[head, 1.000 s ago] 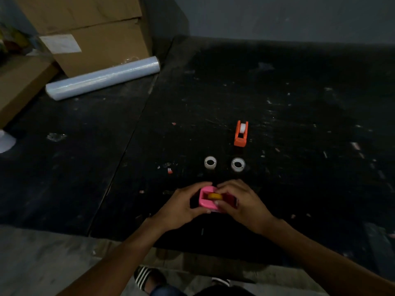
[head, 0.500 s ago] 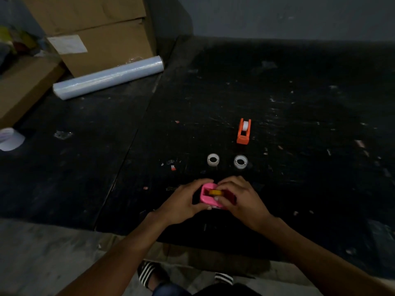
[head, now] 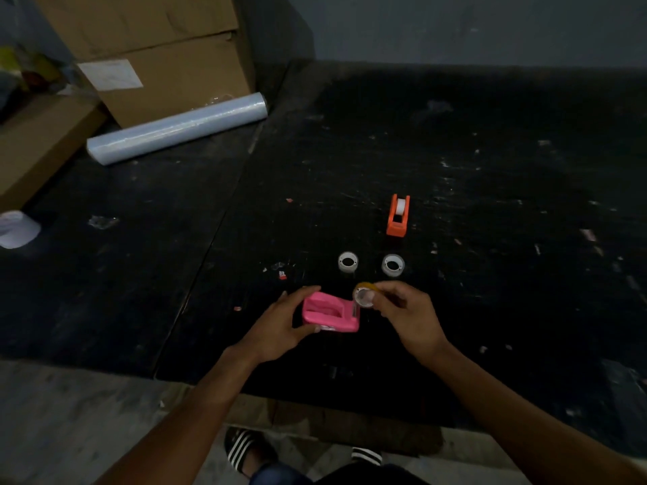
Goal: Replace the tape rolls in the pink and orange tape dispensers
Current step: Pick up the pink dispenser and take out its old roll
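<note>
My left hand (head: 278, 325) grips the pink tape dispenser (head: 331, 314) by its left end, just above the black table; its roll slot shows nothing inside. My right hand (head: 406, 315) pinches a small yellowish tape roll (head: 364, 295) just off the dispenser's upper right corner. Two clear tape rolls lie flat side by side beyond my hands, the left roll (head: 348, 261) and the right roll (head: 392, 264). Further back stands the orange tape dispenser (head: 398, 216) with a white roll seated in it.
The black table (head: 490, 204) is scuffed and dotted with scraps. A roll of clear stretch film (head: 176, 129) lies at the back left against cardboard boxes (head: 164, 64). A white object (head: 15, 229) sits at the far left. Sandalled feet (head: 245, 449) show below the table's front edge.
My right hand has lifted the yellowish roll out of the pink dispenser and drawn it to the right. My left hand keeps its hold on the dispenser.
</note>
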The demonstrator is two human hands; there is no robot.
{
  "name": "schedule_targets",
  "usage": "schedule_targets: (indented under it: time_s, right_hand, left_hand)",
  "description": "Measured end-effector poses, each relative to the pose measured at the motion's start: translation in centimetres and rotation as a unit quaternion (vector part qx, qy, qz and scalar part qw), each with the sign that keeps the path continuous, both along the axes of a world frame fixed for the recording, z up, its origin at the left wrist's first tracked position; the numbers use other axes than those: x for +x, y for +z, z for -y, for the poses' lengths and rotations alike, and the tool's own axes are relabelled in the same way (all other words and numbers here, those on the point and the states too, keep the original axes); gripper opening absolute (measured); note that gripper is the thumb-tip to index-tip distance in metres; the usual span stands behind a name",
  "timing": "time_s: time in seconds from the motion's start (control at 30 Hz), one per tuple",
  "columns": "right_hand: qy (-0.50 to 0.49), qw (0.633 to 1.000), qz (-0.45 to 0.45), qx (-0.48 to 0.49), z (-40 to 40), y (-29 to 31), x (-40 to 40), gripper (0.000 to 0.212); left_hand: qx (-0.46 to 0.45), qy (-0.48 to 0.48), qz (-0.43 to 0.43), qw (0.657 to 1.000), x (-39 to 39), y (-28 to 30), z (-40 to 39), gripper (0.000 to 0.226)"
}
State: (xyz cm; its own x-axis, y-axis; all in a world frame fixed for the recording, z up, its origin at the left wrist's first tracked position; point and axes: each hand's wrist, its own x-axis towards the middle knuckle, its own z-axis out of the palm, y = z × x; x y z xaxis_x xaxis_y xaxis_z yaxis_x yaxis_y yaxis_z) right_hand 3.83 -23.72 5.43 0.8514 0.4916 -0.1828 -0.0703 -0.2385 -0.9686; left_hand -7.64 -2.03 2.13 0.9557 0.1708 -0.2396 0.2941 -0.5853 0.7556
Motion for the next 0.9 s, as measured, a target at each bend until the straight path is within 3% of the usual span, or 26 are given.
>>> schedule_targets:
  time_s: [0.1,0.2,0.33,0.43,0.67,0.9]
  right_hand:
    - [-0.036,0.996,-0.071,0.030,0.0,0.2,0.3,0.006]
    - [-0.063,0.990,-0.111,0.054,0.1,0.0,0.1,0.005]
    - [-0.079,0.978,-0.176,0.084,0.3,0.0,-0.2,0.005]
    - [-0.061,0.970,-0.217,0.091,0.3,0.2,-0.7,0.014]
    - [-0.042,0.955,-0.255,0.147,1.5,0.4,-1.4,0.014]
    - [-0.051,0.954,-0.264,0.136,2.4,0.2,-0.4,0.006]
  left_hand:
    - [-0.010,-0.005,-0.025,1.000,-0.1,0.3,-0.3,0.080]
    - [-0.011,0.011,0.003,1.000,0.1,0.9,-0.2,0.086]
    - [0.016,0.086,0.118,0.989,0.7,2.7,2.2,0.060]
    - [-0.043,0.067,0.156,0.985,1.7,3.9,5.2,0.040]
    - [-0.051,0.073,0.180,0.980,3.2,3.7,8.3,0.030]
    - [-0.099,0.117,0.191,0.970,3.3,4.0,9.0,0.023]
